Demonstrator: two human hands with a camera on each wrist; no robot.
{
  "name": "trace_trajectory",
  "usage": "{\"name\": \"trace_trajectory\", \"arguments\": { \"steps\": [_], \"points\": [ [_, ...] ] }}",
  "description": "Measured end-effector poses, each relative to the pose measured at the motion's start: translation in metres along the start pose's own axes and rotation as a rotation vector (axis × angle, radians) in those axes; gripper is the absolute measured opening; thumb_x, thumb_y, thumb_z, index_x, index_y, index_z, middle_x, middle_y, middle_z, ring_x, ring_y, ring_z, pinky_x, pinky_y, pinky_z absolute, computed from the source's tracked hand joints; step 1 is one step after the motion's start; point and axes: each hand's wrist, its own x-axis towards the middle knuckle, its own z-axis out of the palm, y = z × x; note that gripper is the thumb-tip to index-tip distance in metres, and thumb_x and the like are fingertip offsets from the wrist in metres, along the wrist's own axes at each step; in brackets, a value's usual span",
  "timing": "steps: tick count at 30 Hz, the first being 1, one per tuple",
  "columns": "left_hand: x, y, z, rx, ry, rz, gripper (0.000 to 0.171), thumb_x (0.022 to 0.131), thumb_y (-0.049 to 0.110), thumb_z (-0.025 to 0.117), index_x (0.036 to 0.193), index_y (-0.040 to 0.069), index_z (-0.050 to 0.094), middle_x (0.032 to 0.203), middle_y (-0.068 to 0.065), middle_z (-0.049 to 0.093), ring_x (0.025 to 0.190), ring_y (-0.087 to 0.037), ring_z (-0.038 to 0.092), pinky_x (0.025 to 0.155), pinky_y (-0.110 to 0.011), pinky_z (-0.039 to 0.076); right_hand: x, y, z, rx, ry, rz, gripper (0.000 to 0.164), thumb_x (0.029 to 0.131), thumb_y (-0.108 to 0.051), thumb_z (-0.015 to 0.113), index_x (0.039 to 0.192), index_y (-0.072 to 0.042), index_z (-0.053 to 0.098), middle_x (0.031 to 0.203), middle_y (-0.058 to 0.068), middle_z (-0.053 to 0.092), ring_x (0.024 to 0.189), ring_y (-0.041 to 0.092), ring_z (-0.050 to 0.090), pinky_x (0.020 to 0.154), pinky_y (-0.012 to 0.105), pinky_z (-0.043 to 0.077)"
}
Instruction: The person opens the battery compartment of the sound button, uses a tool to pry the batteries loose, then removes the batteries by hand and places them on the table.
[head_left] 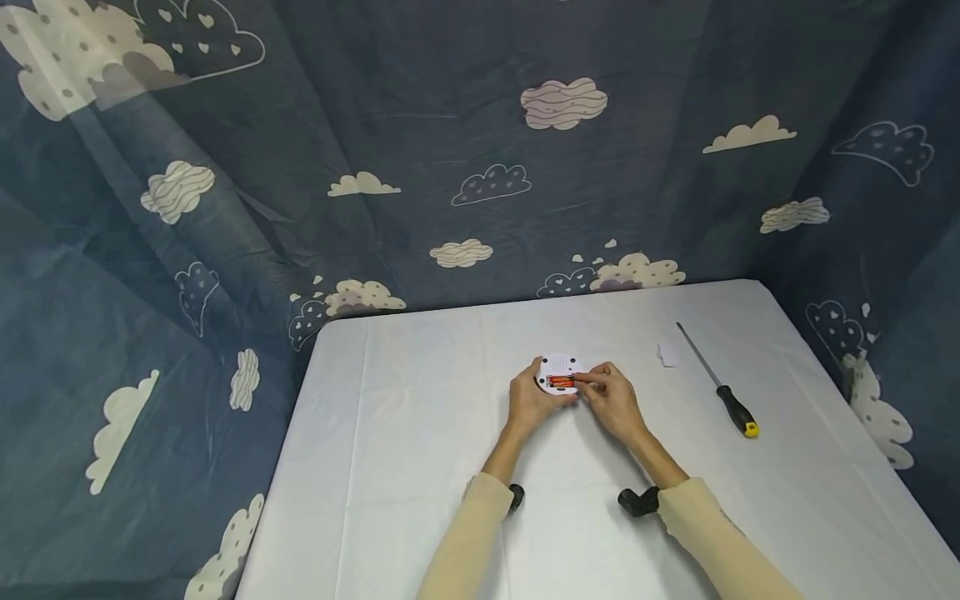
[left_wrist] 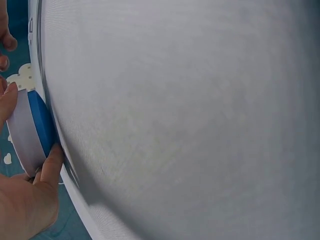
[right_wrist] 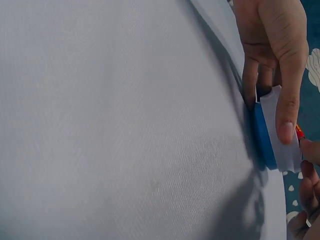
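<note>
Near the middle of the table, my left hand (head_left: 531, 400) grips a round white device (head_left: 558, 363) by its left and lower rim. Its underside faces up, with small dark feet and a dotted patch. Red-orange batteries (head_left: 561, 382) show in its compartment. My right hand (head_left: 613, 405) has finger and thumb at the right end of a battery, apparently pinching it; the fingers partly cover that end. From the side, the left wrist view shows the device's blue lower part (left_wrist: 42, 122). In the right wrist view, a red battery (right_wrist: 299, 131) sticks up beside my right fingertip.
A screwdriver (head_left: 722, 390) with a black and yellow handle lies to the right of my hands. Between it and the device lies a small white piece (head_left: 666, 357). Dark cloud-patterned cloth (head_left: 420, 125) hangs behind and beside the white table (head_left: 420, 450).
</note>
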Motion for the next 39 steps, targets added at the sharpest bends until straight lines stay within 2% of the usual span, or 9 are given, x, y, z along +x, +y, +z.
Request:
{"name": "trace_trajectory", "arguments": {
  "steps": [5,13,19,24,27,30,34,39],
  "points": [
    [0.0,0.001,0.0,0.013,0.004,0.019,0.094,0.063,0.022,0.101,0.141,-0.005,0.058,0.134,-0.02,0.07,0.122,-0.029,0.069,0.106,-0.039,0.055,0.004,-0.002,0.002,-0.002,0.024,0.018,0.013,0.092,-0.006,0.077,0.104,-0.002,0.08,0.096,0.012,0.064,0.074,0.011,0.045,0.064,0.021,0.036],
    [0.001,0.001,0.0,0.026,0.008,0.021,0.096,0.063,0.024,0.101,0.142,-0.007,0.056,0.136,-0.021,0.068,0.125,-0.029,0.068,0.108,-0.038,0.055,0.016,-0.005,-0.004,-0.109,-0.068,-0.047,0.01,0.093,-0.007,0.075,0.102,-0.001,0.076,0.094,0.012,0.061,0.072,0.011,0.045,0.063,0.024,0.037],
    [0.001,-0.001,0.001,0.013,0.019,0.022,0.095,0.062,0.022,0.102,0.141,-0.007,0.058,0.133,-0.021,0.07,0.122,-0.028,0.069,0.106,-0.039,0.056,0.022,-0.004,-0.007,-0.195,-0.14,-0.12,0.01,0.095,-0.008,0.073,0.102,-0.001,0.074,0.094,0.011,0.062,0.075,0.016,0.051,0.066,0.029,0.041],
    [0.002,-0.002,0.001,0.024,0.031,0.047,0.093,0.06,0.021,0.102,0.138,-0.006,0.06,0.129,-0.019,0.072,0.117,-0.028,0.071,0.102,-0.038,0.057,0.025,-0.006,-0.01,-0.251,-0.18,-0.184,0.009,0.093,-0.004,0.073,0.101,-0.001,0.073,0.097,0.012,0.064,0.083,0.026,0.061,0.075,0.041,0.048],
    [0.002,-0.003,0.001,0.051,0.044,0.066,0.093,0.059,0.023,0.102,0.137,-0.007,0.061,0.128,-0.02,0.073,0.115,-0.028,0.072,0.1,-0.038,0.059,0.027,-0.011,-0.013,-0.303,-0.202,-0.234,0.008,0.093,-0.002,0.073,0.1,0.0,0.071,0.095,0.013,0.062,0.087,0.029,0.062,0.076,0.047,0.049],
    [0.004,-0.005,0.002,0.083,0.051,0.079,0.093,0.06,0.026,0.102,0.137,-0.007,0.061,0.126,-0.02,0.073,0.112,-0.027,0.073,0.097,-0.037,0.06,0.03,-0.015,-0.014,-0.351,-0.211,-0.283,0.007,0.092,-0.001,0.072,0.099,0.001,0.07,0.091,0.012,0.061,0.084,0.027,0.059,0.074,0.047,0.048],
    [0.004,-0.005,0.001,0.073,0.025,0.047,0.092,0.061,0.027,0.102,0.138,-0.003,0.061,0.127,-0.017,0.074,0.114,-0.026,0.072,0.099,-0.036,0.059,0.032,-0.015,-0.015,-0.375,-0.223,-0.308,0.005,0.093,-0.001,0.072,0.097,0.001,0.07,0.089,0.011,0.06,0.08,0.024,0.057,0.071,0.044,0.047],
    [0.002,-0.002,0.0,0.047,0.004,0.026,0.09,0.062,0.027,0.102,0.138,0.0,0.062,0.128,-0.015,0.073,0.115,-0.025,0.071,0.1,-0.035,0.058,0.032,-0.015,-0.016,-0.354,-0.254,-0.291,0.006,0.096,-0.004,0.069,0.099,0.002,0.068,0.092,0.013,0.06,0.081,0.025,0.057,0.073,0.045,0.047]
  ]
}}
